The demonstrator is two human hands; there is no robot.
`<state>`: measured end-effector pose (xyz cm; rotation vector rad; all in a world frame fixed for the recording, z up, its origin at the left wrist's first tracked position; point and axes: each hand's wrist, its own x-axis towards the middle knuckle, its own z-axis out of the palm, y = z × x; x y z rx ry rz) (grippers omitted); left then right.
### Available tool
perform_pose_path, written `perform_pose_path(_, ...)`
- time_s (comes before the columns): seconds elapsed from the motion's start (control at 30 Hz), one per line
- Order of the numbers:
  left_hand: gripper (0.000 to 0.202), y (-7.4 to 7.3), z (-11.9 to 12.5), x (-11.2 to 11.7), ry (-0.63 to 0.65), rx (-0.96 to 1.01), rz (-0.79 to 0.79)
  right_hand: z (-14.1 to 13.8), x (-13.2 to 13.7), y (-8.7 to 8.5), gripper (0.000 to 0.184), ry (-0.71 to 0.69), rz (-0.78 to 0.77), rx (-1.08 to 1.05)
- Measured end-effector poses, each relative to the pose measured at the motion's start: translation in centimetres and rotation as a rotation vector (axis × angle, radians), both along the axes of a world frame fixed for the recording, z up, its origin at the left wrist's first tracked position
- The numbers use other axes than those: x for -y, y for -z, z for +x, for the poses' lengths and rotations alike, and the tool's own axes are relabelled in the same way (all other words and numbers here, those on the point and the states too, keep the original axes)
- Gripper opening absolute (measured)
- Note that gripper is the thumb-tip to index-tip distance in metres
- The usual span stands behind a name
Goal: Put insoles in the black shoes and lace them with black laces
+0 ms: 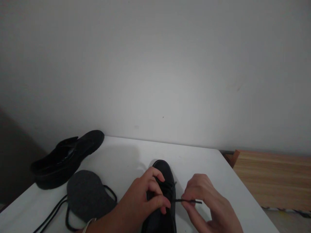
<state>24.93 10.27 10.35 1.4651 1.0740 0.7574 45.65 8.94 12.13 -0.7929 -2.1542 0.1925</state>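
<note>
A black lace-up shoe [165, 168] stands on the white table, its toe toward the wall. My right hand [206, 200] is at the shoe's right side, thumb and forefinger pinched on a dark shoelace [178, 200]. The lace's free end sticks out past those fingers, while its other part stretches left to the shoe. Over the shoe's lacing, my left hand [145, 194] is closed with thumb and fingers bent together. Its fingers cover part of the laces, and whatever they pinch is hidden. A light-coloured band circles the left wrist.
Another black shoe [65, 158] lies at the table's [194, 155] left edge. Beside it is a dark grey rounded piece [85, 192] with black cords. A pale wall [160, 81] rises behind the table. Wooden furniture [274, 181] is at the right.
</note>
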Motion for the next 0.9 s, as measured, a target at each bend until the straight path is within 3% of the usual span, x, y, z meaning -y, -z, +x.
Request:
perform_pose_path(0.13, 0.004, 0.3, 0.3, -0.1, 0.055, -0.078, 0.097, -1.2, -0.1, -0.7, 0.019, -0.125, 0.118, -0.008)
perform_pose_path(0.2, 0.009, 0.4, 0.2, 0.2, 0.077, -0.12, 0.211, -1.7, -0.3, -0.5, 0.019, -0.123, 0.108, -0.023)
perform_pose_path(0.37, 0.014, 0.1, -0.1, 0.7, 0.023, -0.092, 0.291, -2.1, -0.6, 0.4, 0.012, 0.022, -0.106, -0.107)
perform_pose_path(0.5, 0.015, -0.1, -0.3, 0.6, -0.035, -0.053, 0.262, -2.0, -0.4, 2.2, 0.044, 0.05, -0.308, -0.178)
perform_pose_path(0.53, 0.015, -0.1, -0.3, 0.5, -0.046, -0.064, 0.254, -2.0, -0.3, 2.7, 0.043, 0.053, -0.337, -0.174)
perform_pose_path(0.67, 0.009, 0.3, -0.1, 0.5, -0.082, -0.098, 0.211, -2.1, 0.1, 3.8, 0.009, 0.039, -0.321, -0.118)
perform_pose_path(0.8, 0.013, 0.7, -0.2, 0.7, -0.114, -0.04, 0.197, -2.3, 0.1, 4.0, 0.015, -0.006, -0.177, -0.077)
perform_pose_path(0.9, 0.008, 0.8, -0.6, 0.9, -0.099, -0.096, 0.316, -2.5, 0.1, 4.0, 0.014, 0.0, -0.196, -0.075)
